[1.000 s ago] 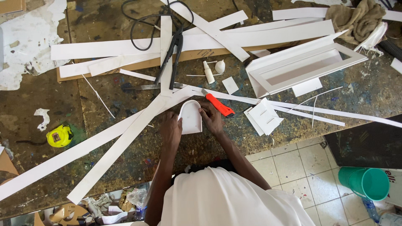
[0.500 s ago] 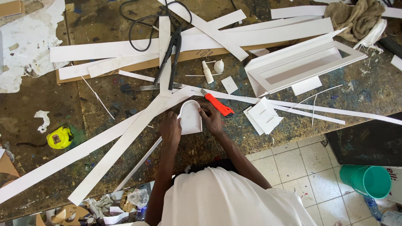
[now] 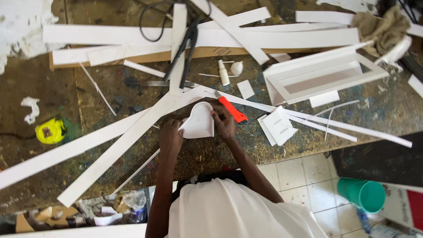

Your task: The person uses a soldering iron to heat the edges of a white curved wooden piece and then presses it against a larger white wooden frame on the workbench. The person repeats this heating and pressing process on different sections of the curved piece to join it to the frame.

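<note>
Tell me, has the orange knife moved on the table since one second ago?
No. The orange knife lies just right of the white heart piece, at the same place beside the long white strip as before.

Yellow tape measure (image 3: pixel 50 131) lay at bench's left w/ white scraps nearby. Long white strips (image 3: pixel 198 36) crossed the top, black cable (image 3: pixel 154 22) over them. White frame (image 3: pixel 326 75) sat upper right; green bucket (image 3: pixel 363 194) stood on tiled floor (image 3: pixel 299 172).

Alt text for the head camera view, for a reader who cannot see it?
Seen from above, a person's left hand and right hand hold a white heart-shaped piece on a paint-stained workbench. An orange utility knife lies just right of it, among long white strips; a yellow tape measure sits far left.
</note>
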